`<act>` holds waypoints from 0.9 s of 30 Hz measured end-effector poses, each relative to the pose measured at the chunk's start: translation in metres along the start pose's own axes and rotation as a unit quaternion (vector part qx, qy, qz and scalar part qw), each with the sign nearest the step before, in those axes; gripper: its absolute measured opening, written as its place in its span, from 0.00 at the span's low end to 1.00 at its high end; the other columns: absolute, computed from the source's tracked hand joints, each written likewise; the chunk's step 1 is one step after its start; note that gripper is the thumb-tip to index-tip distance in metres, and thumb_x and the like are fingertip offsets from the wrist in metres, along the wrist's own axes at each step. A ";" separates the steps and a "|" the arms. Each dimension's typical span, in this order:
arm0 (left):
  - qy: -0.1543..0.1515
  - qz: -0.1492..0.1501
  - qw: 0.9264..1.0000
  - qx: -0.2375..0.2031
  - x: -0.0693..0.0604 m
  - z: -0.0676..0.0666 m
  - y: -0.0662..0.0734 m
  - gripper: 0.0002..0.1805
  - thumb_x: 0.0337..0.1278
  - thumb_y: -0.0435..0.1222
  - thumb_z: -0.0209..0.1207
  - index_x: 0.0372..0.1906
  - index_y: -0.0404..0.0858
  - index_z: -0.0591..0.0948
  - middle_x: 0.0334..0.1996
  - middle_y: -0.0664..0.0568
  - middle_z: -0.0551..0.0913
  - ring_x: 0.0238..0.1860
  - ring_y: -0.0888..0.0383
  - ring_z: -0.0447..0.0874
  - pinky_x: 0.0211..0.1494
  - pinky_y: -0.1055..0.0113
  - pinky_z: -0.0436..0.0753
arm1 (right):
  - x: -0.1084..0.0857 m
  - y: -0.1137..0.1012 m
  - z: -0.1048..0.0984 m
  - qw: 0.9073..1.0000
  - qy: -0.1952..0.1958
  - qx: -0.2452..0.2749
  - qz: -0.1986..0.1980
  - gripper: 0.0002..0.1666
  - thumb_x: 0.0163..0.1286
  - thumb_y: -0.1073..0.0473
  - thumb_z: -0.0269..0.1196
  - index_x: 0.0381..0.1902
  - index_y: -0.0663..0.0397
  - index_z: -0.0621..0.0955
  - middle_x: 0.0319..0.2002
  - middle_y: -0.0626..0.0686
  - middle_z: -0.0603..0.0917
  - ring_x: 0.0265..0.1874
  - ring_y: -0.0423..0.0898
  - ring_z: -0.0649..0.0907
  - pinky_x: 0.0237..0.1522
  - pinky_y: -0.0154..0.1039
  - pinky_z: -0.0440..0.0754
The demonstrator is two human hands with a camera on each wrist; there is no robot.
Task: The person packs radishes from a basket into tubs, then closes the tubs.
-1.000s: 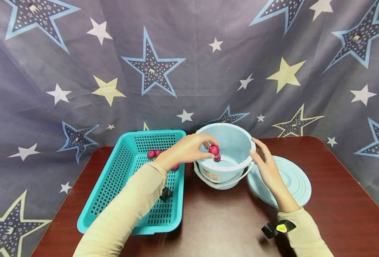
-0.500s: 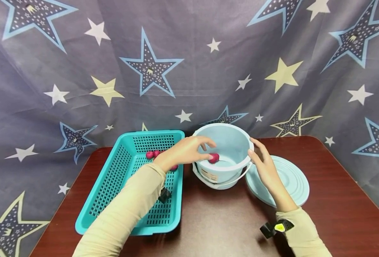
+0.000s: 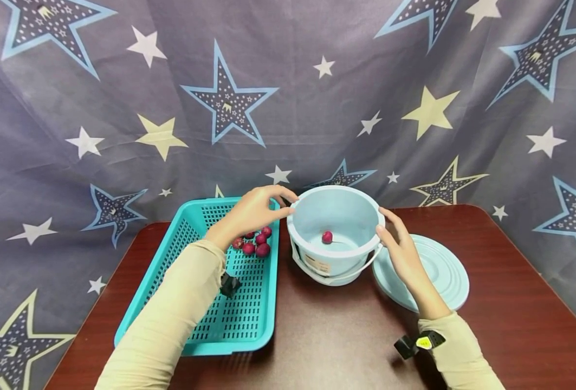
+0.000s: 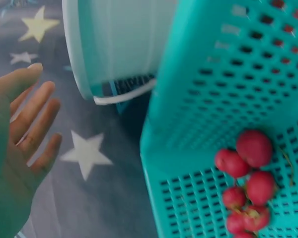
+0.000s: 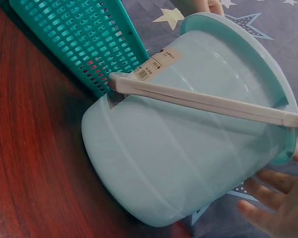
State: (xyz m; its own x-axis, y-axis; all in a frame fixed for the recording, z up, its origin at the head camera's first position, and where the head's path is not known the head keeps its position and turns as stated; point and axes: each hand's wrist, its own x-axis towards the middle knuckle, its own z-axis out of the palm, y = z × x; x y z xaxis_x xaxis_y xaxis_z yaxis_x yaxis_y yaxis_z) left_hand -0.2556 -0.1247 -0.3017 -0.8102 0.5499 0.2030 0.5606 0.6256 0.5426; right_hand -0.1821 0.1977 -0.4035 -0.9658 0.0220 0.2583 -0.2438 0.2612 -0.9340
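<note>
My left hand (image 3: 254, 210), fingers straight and holding nothing, hovers over the right rear edge of the turquoise basket (image 3: 267, 319), beside the bucket's left rim. The left wrist view shows a gap between its fingers and the pale blue bucket (image 3: 341, 261). At the opposite rim, my right hand (image 3: 403, 249) holds the bucket with thumb and fingertips. Inside the bucket, a red radish (image 3: 327, 237) with a thin root lies on the bottom; the near wall hides part of the floor. Several more radishes (image 4: 260, 187) cluster in the basket's rear right part.
A round pale blue lid (image 3: 441, 271) lies flat on the table, right of the bucket and partly under my right forearm. The bucket's handle (image 5: 203, 100) hangs down in front. Behind the brown table (image 3: 331, 336) hangs a grey star-patterned cloth (image 3: 297, 124).
The left hand has let go of a radish inside the bucket, then moved out leftward over the rim towards the basket. The right hand stays at the bucket's rim.
</note>
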 end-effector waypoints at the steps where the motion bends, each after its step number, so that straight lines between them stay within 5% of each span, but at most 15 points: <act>1: 0.008 -0.003 1.000 0.002 -0.001 -0.001 -0.004 0.15 0.64 0.44 0.64 0.54 0.48 0.84 0.50 0.56 0.84 0.45 0.61 0.79 0.45 0.59 0.79 | 0.000 0.000 0.000 1.000 0.000 0.001 0.000 0.31 0.80 0.49 0.51 0.76 0.46 0.61 0.64 0.63 0.72 0.56 0.41 0.73 0.51 0.31 0.71; 15: 0.013 -0.076 0.997 0.024 -0.028 -0.005 -0.057 0.15 0.65 0.44 0.63 0.54 0.46 0.84 0.50 0.53 0.85 0.46 0.55 0.82 0.49 0.51 0.79 | 0.000 0.000 0.001 1.000 -0.002 -0.009 0.002 0.31 0.80 0.48 0.50 0.76 0.45 0.61 0.65 0.62 0.71 0.58 0.45 0.72 0.53 0.32 0.71; 27: -0.040 -0.138 0.989 0.030 -0.037 0.019 -0.086 0.15 0.64 0.44 0.64 0.53 0.45 0.84 0.45 0.50 0.85 0.37 0.48 0.84 0.42 0.53 0.81 | 0.000 0.001 0.000 1.000 0.002 -0.009 0.002 0.31 0.80 0.48 0.50 0.76 0.47 0.61 0.66 0.63 0.71 0.58 0.46 0.73 0.52 0.31 0.71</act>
State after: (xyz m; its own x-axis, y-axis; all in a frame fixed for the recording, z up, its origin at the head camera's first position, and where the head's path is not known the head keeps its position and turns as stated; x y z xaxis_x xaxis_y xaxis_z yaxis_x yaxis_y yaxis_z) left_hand -0.2704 -0.1879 -0.3713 -0.9195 0.3930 -0.0124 0.3301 0.7888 0.5185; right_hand -0.1824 0.1976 -0.4043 -0.9666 0.0263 0.2548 -0.2377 0.2784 -0.9306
